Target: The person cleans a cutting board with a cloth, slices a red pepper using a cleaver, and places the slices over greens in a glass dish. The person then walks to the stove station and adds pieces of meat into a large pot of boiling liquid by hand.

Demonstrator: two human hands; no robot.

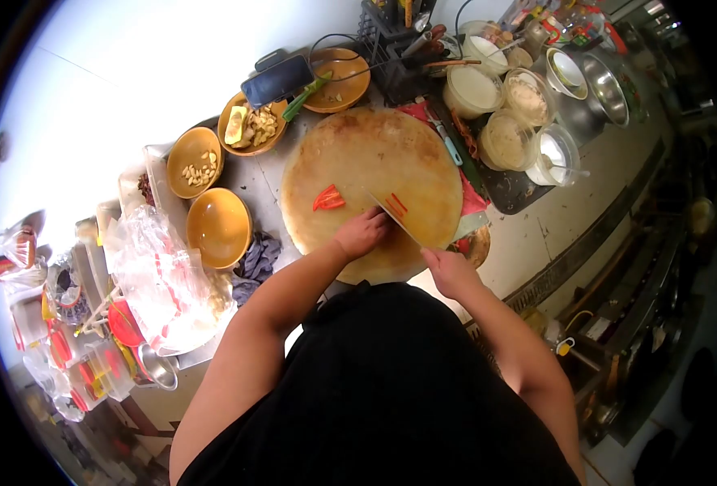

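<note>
Your right hand (449, 271) grasps the knife (403, 228); your left (363, 232) rests beside it, grip unclear. Red pepper piece (328, 198), on the board (374, 146): probably light, crisp, slick-skinned; pinch opposite edges.

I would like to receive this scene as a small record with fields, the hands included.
Surface: round board
Right hand: holds knife by its handle
Left hand: over board, close to blade; grip unclear
On board: larger red piece; thin red strips beside blade
Left of board: bowl with pale cloves; dark cloth
</note>
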